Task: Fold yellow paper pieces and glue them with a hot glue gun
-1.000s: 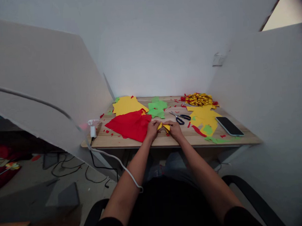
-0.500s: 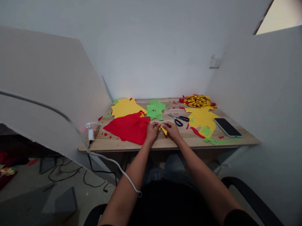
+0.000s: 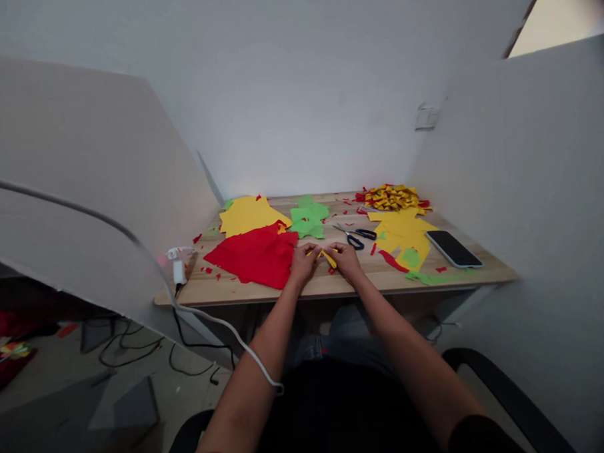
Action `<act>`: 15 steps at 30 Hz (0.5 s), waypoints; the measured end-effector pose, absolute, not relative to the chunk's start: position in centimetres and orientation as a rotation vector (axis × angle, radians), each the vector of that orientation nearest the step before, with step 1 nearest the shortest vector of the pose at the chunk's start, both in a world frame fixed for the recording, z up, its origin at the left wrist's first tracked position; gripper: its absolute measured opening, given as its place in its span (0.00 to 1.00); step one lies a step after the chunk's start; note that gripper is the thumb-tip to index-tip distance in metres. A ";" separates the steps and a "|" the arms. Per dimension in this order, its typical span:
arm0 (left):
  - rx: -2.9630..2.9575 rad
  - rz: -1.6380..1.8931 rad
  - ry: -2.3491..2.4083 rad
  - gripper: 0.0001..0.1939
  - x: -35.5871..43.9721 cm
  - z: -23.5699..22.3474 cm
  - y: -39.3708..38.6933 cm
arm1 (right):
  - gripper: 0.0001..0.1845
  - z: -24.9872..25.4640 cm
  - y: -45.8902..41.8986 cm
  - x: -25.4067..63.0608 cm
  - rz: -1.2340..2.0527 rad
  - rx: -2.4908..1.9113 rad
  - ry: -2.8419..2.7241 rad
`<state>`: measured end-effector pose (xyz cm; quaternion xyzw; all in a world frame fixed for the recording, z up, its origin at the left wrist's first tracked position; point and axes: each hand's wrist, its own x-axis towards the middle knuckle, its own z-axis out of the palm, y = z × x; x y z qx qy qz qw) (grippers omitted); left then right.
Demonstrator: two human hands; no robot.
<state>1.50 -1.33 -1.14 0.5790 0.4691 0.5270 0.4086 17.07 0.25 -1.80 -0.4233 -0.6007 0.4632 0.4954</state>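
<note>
Wood desk (image 3: 225, 294), center of frame, between pale partitions; wall (image 3: 300, 86) behind. Red sheet (image 3: 256, 256) center-left, overlapping yellow sheet (image 3: 249, 214). Red-yellow pile (image 3: 393, 197) right of center; phone (image 3: 454, 248) near desk's right end. Scissors (image 3: 355, 239) just beyond right hand (image 3: 347, 260). Hands close together at desk's front edge, left hand (image 3: 303, 261) and right hand pinching small yellow piece (image 3: 329, 259) between them.

The desk (image 3: 305, 292) has a light wood-grain top, the red sheet (image 3: 256, 256) looks matt and creased, and the phone (image 3: 454, 248) has a smooth, dark, glossy face.
</note>
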 end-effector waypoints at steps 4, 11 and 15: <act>1.451 1.359 1.207 0.13 1.5 -1.3 -1.3 | 0.15 -1.7 0.2 16.9 1.092 -1.000 -1.443; 1.448 1.364 1.208 0.13 1.5 -1.2 -1.2 | 0.15 -1.5 0.2 17.0 1.105 -0.995 -1.424; 1.471 1.353 1.197 0.13 1.3 -0.9 -1.3 | 0.15 -1.6 0.3 16.9 1.127 -1.011 -1.419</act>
